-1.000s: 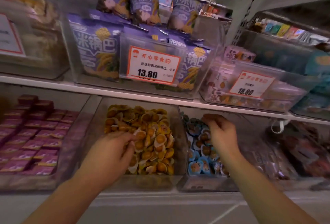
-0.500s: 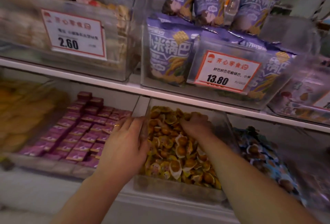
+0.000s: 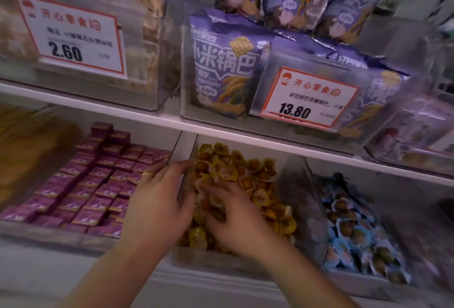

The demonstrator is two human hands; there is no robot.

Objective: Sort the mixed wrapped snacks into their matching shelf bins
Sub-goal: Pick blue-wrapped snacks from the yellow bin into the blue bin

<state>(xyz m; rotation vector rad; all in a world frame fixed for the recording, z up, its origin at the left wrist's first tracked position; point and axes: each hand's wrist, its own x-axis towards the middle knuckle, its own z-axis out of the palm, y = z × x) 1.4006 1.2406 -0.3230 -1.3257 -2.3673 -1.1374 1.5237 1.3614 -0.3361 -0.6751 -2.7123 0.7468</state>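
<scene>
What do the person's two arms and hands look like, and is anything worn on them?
Both forearms are bare, with no sleeves in view. The left hand wears a thin gold-coloured ring on one finger. The right hand shows no ring, watch or glove, though it is slightly blurred.

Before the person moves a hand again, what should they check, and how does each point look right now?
1. Right hand is in the yellow snacks: ok.
2. Right hand has a snack pinched: cannot tell, its fingers are blurred and buried.
3. Left hand lies on the wall between the yellow bin and the purple packs: ok.
4. Stray blue snack among the yellow ones: cannot tell, none shows.
5. Blue snacks bin lies open to the right: ok.
</scene>
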